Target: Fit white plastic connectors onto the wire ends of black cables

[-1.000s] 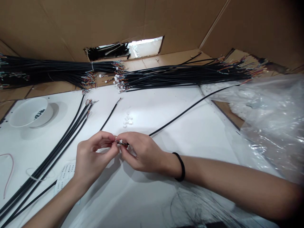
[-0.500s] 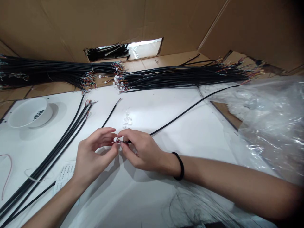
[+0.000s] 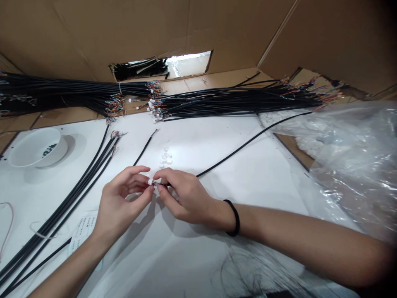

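White connector (image 3: 150, 181) — between left hand (image 3: 121, 205) and right hand (image 3: 183, 198) — unmoved.

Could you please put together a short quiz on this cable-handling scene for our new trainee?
1. True or false: the black band is on the person's right wrist.
2. Multiple choice: what lies in a small cluster just beyond the hands? A) small white connectors B) steel screws C) rubber washers
3. Short answer: what is pinched between the left hand and the right hand?

Key: 1 true; 2 A; 3 a black cable ending in a white connector.
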{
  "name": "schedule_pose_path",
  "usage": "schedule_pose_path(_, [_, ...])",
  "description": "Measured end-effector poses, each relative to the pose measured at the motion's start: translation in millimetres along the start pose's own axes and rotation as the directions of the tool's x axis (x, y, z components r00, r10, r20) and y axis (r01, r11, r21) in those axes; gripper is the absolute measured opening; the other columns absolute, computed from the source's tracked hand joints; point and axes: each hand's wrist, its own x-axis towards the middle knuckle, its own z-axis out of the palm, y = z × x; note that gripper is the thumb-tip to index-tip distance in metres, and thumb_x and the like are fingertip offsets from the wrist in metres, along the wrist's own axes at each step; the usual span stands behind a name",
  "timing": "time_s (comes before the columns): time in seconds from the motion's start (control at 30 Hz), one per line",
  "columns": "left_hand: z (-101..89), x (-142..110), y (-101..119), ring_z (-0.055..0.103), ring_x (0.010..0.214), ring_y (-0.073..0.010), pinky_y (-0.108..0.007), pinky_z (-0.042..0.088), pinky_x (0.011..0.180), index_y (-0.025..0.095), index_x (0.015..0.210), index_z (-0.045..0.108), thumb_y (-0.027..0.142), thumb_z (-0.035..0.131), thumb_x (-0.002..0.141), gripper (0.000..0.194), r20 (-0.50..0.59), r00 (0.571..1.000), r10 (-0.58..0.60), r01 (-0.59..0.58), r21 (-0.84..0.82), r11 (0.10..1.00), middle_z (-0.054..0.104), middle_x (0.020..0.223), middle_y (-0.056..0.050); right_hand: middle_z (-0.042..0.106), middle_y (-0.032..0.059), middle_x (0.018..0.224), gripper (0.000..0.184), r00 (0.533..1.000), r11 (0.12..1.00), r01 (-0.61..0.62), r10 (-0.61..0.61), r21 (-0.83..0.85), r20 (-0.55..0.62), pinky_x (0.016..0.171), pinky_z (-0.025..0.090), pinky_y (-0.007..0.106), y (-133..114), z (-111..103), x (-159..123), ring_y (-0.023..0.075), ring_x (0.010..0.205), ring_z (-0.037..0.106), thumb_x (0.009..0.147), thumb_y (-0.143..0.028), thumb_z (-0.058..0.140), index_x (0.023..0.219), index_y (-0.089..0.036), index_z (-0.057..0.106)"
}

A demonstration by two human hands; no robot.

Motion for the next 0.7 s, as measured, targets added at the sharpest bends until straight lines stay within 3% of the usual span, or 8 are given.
schedule_pose_path(0.23, [-6.6,2.8,-7.4,0.068,0.072,-0.0109,-0.017,0.056,0.068,0.020,0.102,0.062,0.016,0.072,0.075,0.029,0.056,0.998,0.041,-0.044,0.053,0.998,0.071,0.077,0.002,0.068,0.0057,0.085,0.014,0.999,0.999,-0.034,0.034,-0.019,0.003,0.065,0.047,0.026,0.5,0.1,0.3,0.0141,0.069,0.059,0.089,-0.015,0.044,0.100,-0.018,0.053])
schedule_pose_path(0.7, [-5.6,1.1,-7.4,0.070,0.070,-0.0099,-0.015,0.057,0.069,0.021,0.102,0.063,0.017,0.073,0.075,0.029,0.010,0.999,0.036,-0.037,0.115,0.993,0.074,0.075,0.003,0.070,0.0056,0.086,0.016,0.999,0.997,-0.023,0.025,-0.073,0.028,0.070,0.047,0.027,2.3,0.8,1.2,0.0155,0.075,0.061,0.090,-0.013,0.043,0.095,-0.017,0.057])
